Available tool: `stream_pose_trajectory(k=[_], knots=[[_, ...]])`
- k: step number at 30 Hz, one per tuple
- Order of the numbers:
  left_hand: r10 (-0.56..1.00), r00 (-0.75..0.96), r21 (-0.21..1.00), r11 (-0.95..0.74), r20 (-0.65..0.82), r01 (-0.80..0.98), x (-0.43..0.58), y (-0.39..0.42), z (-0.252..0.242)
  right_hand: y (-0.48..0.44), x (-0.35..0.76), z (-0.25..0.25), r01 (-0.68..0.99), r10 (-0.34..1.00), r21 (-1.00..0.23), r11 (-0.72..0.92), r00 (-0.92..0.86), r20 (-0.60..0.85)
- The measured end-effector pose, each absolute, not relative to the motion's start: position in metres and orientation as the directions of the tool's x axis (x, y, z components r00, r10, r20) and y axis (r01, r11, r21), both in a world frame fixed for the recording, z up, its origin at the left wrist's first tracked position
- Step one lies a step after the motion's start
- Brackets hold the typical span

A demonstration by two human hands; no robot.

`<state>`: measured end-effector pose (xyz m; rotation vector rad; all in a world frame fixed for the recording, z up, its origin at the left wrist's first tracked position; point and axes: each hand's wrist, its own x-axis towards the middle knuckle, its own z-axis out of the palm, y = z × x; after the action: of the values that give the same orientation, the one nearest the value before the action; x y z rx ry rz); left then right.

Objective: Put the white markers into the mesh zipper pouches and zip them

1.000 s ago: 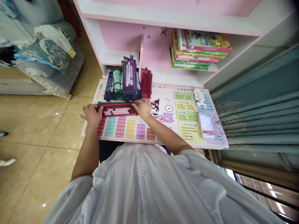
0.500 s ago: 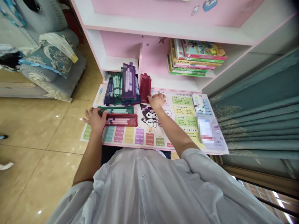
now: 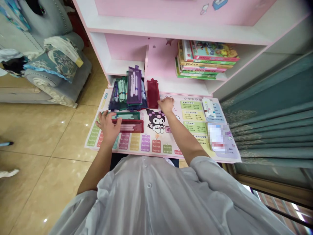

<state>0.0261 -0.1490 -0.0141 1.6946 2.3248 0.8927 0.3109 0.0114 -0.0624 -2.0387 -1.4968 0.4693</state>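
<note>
My left hand point(image 3: 109, 129) rests over the left ends of two mesh pencil pouches, its fingers spread and its thumb on the nearer one. That nearer red pouch point(image 3: 139, 126) holds several pink pens; the green pouch point(image 3: 137, 115) just behind it holds pale green pens. My right hand point(image 3: 167, 106) is at the front right corner of a flat dark red pouch point(image 3: 153, 93), touching it with a fingertip, fingers apart. Left of that pouch lies a pile of mesh pouches with pens, a purple pouch point(image 3: 134, 85) on top.
A printed desk mat point(image 3: 174, 127) covers the desktop. At its right lie a white pen pack point(image 3: 209, 108) and a phone-like item point(image 3: 216, 137), partly blurred. Stacked books point(image 3: 202, 67) stand in the pink shelf point(image 3: 166, 75) behind. A curtain point(image 3: 274, 124) hangs at right.
My left hand has slid right along the two pouches, covering more of their left ends. My right hand has shifted slightly by the dark red pouch's corner.
</note>
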Motion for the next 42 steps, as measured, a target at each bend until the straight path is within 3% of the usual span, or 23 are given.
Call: stream_pose_trajectory(k=[7,12,17,22,29,35,42], knots=[[0.935,-0.233,0.56,0.045,0.269,0.827,0.059,-0.155,-0.008,-0.044,0.36,-0.039,0.761,0.909,-0.648,-0.022,0.286,0.304],[0.946,-0.102,0.54,-0.085,0.307,0.838,0.08,-0.163,-0.001,-0.103,0.399,-0.025,0.824,0.884,-0.518,0.23,0.046,0.466],[0.937,-0.05,0.537,-0.153,0.345,0.829,0.091,-0.168,0.002,-0.158,0.419,-0.012,0.845,0.868,-0.388,0.368,-0.162,0.47],[0.943,-0.09,0.567,-0.115,0.32,0.816,0.093,-0.175,-0.002,-0.192,0.428,-0.011,0.832,0.84,-0.355,0.427,-0.219,0.497],[0.958,-0.012,0.636,-0.181,0.287,0.75,0.089,-0.188,-0.007,-0.206,0.439,-0.021,0.84,0.84,-0.364,0.402,-0.18,0.512],[0.955,0.021,0.627,-0.211,0.297,0.75,0.086,-0.189,-0.022,-0.198,0.441,-0.029,0.839,0.828,-0.336,0.428,-0.216,0.517],[0.968,0.036,0.601,-0.182,0.247,0.778,0.086,-0.193,-0.042,-0.191,0.428,-0.037,0.885,0.875,-0.339,0.319,-0.138,0.463]])
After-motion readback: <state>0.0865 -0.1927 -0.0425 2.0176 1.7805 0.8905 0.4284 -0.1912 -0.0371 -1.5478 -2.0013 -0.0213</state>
